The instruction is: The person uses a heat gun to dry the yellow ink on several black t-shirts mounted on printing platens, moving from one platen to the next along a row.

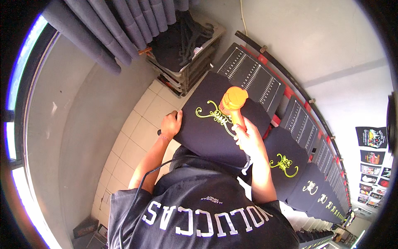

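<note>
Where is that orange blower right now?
In the head view, the orange blower is slightly right of and above centre, held in the right hand over the yellow-green design on dark fabric.

Orange plastic handheld tool [235, 98] in the right hand [248, 135], over a dark flat fabric panel [192, 137], left hand [171, 123] at its left edge, second dark printed fabric panel [282, 143] to the right, black rectangular white-marked boards [248, 74] behind, grey pleated fabric curtain [103, 31] at upper left.
</note>
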A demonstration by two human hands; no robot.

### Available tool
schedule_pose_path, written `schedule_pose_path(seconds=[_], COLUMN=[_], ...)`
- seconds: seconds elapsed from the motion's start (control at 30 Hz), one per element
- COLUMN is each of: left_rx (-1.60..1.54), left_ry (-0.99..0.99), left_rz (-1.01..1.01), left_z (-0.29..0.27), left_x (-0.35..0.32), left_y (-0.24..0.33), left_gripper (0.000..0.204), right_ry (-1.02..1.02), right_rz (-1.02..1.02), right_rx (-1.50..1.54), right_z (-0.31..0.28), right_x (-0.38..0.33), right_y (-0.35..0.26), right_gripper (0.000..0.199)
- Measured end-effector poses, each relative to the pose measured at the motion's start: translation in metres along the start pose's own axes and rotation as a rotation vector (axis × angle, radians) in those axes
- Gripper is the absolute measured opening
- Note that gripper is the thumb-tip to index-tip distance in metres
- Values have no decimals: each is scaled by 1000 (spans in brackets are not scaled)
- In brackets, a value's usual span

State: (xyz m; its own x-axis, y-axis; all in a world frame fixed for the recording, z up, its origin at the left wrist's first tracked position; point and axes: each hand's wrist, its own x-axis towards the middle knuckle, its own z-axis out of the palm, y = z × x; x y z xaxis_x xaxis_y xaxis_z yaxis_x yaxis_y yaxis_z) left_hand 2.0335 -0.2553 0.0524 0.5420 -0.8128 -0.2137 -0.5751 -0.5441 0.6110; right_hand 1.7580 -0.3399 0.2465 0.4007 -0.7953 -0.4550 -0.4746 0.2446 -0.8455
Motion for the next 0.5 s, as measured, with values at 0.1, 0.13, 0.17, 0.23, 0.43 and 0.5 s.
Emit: schedule_pose_path(seconds=[0.1,0.13,0.17,0.23,0.43,0.5], left_rx=[-20,-17,-13,-16,-18,-21], left_ry=[-10,-6,-2,5,1,3], left_rz=[-9,-4,1,7,19,24], left_z=[-1,-2,-3,-3,-1,0], left_x=[0,0,-1,-1,1,1], left_y=[-1,1,3,4,-1,-1], left_gripper=[47,46,46,46,46,46], right_ry=[-101,-137,-128,-42,-20,-6], right_rz=[104,136,134,86,107,116], right_rx=[64,95,69,22,19,17], right_z=[-13,-16,-16,-9,-15,-16], right_x=[-3,-4,-6,-12,-21,-25], right_y=[-5,-5,-6,-1,4,8], right_gripper=[38,37,36,36,38,37])
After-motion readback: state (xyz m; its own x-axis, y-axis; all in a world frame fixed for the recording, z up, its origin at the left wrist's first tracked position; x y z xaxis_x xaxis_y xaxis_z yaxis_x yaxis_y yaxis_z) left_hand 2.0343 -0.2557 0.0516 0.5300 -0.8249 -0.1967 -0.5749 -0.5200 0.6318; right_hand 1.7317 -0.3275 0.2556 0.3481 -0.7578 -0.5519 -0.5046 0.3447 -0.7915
